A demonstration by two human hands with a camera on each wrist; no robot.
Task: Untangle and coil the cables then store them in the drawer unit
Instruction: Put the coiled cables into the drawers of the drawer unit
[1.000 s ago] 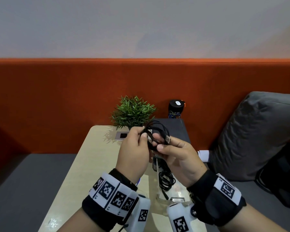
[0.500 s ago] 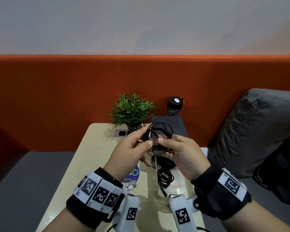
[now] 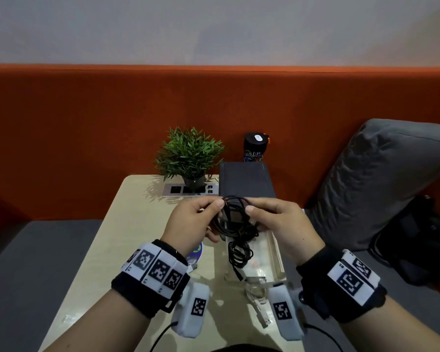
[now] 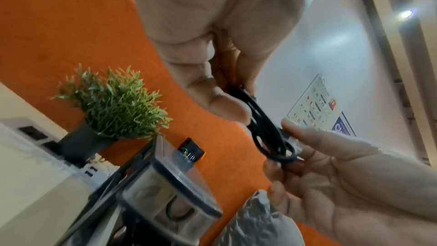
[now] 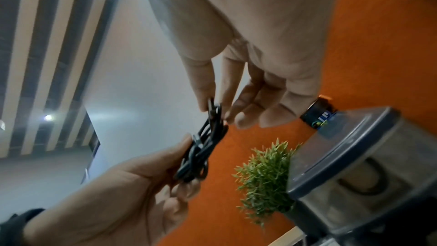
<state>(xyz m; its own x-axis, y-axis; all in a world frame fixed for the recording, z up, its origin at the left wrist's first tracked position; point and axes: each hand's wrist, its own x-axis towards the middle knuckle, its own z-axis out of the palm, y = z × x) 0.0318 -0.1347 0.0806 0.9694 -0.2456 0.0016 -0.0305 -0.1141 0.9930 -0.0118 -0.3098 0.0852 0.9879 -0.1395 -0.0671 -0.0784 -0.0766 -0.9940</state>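
- Two hands now hold one black cable bundle [image 3: 233, 217] lower than a second ago, just above the pulled-out clear drawer [image 3: 274, 252]; your left hand [image 3: 191, 224] pinches its left side, your right hand [image 3: 282, 224] its right, both grips closed on it.
- A coiled cable [image 3: 239, 257] already lies in that drawer on the counter [image 3: 127, 224].
- Behind stands the dark drawer unit [image 3: 247, 181]; storing looks close.

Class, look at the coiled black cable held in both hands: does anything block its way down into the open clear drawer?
Nothing visible does. The coiled cable hangs right above the open drawer, which already holds another black cable, with room beside it.
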